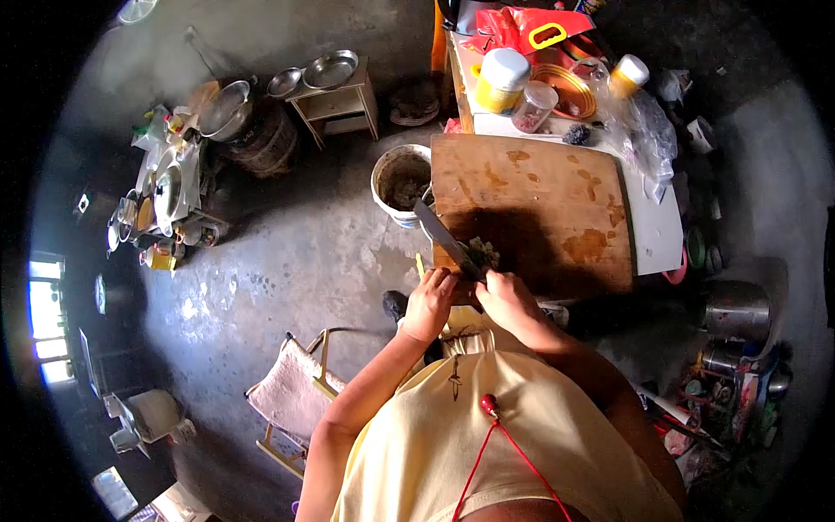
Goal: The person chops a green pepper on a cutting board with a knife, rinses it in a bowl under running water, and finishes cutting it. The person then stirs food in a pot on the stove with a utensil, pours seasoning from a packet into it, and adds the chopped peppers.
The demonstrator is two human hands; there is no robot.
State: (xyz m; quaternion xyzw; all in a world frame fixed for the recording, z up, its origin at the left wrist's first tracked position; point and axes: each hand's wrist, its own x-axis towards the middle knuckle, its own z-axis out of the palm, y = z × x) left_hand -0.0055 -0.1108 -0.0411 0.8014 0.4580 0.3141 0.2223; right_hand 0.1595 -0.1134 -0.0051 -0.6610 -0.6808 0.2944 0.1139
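Observation:
A knife [442, 233] lies slanted over the near left corner of the wooden cutting board [548, 178], its blade pointing up and left past the board's edge. My right hand [508, 300] is closed at the lower end of the knife, around its handle. Just left of it, my left hand [428, 304] has its fingers curled together at the board's near edge; what they hold, if anything, is hidden. A small pile of pale green chopped pieces [484, 253] rests on the board beside the blade. Wet patches mark the board.
A white bucket [379, 184] with dark contents stands on the floor left of the board. Behind the board are a white-lidded yellow jar [502, 83], a clear jar [535, 106] and an orange basket [570, 91]. A cloth-covered chair [291, 389] stands at lower left.

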